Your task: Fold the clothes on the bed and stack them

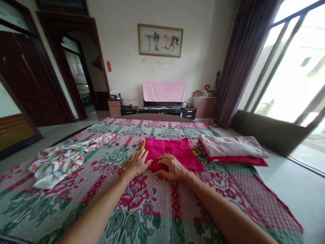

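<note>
A bright magenta garment (177, 149), with yellow showing at its left and right edges, lies folded on the flowered cloth (137, 193) that covers the table. On the garment's near left corner rests my left hand (138, 163), fingers extended and thumb apart. My right hand (171, 166) is arched over the garment's near edge, its fingers bent and the thumb spread away from them. Both hands touch the fabric. To the right sits a folded stack with a pale greyish-pink garment (231, 145) on top of a red garment (238, 160).
A crumpled white garment with a colourful print (63, 162) lies at the left of the table. Beyond the far edge stands a low black cabinet (162, 110) beneath a pink cloth (164, 90). A window (286, 67) and a purple curtain (243, 61) are at the right.
</note>
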Demonstrator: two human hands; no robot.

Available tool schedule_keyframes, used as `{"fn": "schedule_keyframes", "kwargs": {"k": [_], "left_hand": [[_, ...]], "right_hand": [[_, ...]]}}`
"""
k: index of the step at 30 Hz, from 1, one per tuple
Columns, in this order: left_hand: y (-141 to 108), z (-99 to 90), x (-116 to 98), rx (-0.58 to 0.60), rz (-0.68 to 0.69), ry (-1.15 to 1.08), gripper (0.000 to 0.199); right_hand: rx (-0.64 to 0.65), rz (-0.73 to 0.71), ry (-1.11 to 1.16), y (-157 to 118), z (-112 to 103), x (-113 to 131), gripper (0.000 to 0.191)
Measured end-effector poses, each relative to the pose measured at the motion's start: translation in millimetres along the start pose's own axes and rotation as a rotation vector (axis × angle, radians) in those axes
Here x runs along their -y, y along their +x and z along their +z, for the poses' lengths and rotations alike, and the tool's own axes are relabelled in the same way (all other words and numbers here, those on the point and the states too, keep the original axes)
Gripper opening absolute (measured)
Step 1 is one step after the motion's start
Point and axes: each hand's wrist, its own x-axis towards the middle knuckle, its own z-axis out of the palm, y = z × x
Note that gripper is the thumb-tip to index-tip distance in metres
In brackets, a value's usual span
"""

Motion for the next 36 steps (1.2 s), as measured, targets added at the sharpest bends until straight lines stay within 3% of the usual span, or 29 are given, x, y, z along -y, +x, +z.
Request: {"fn": "schedule_keyframes", "kwargs": {"k": [4,7,12,20,26,32,36], "left_hand": [[0,-1.3,0,-0.017,0.004,-0.026,0.058],[0,-3.4,3,-0.112,0.027,-0.087,0.059],[-4,-7.4,10,-0.299,-0.165,-0.136,0.040],[-10,-9.8,11,-0.272,-0.262,-0.005,0.031],[-11,-12.3,9,-0.184,-0.251,0.080,0.031],[-8,-13.7,0,-0.192,-0.253,-0.047,0.020],[-6,-22.0,-10,-0.164,-0.358,-0.128,0.019]], "right_hand": [[0.004,-0.006,0.070,-6,1,0,0.041],[0.001,0.013,0.076,-7,0,-4,0.044],[0.054,0.064,0.022,-6,-6,-8,0.046],[0.176,0.131,-0.051,-7,-18,-14,0.042],[0.250,0.172,-0.141,-3,-23,-8,0.033],[0.262,0.200,-0.221,-1,-20,-4,0.025],[0.239,0.215,-0.234,-1,-17,-3,0.022]]}}
